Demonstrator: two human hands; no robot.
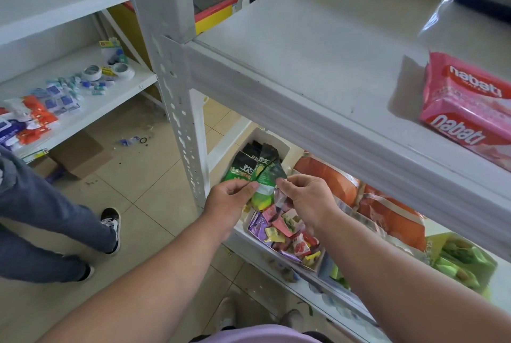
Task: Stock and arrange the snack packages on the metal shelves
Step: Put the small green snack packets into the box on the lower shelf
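Left hand [231,199] and right hand [304,199] both pinch green snack packet [265,185] above lower shelf [276,276]. Advise: square packet with standing row [249,163], seat upright, release gently.

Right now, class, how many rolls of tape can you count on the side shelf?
2: one tape roll and a second tape roll lie side by side on the left shelf; others may be hidden among the clutter.
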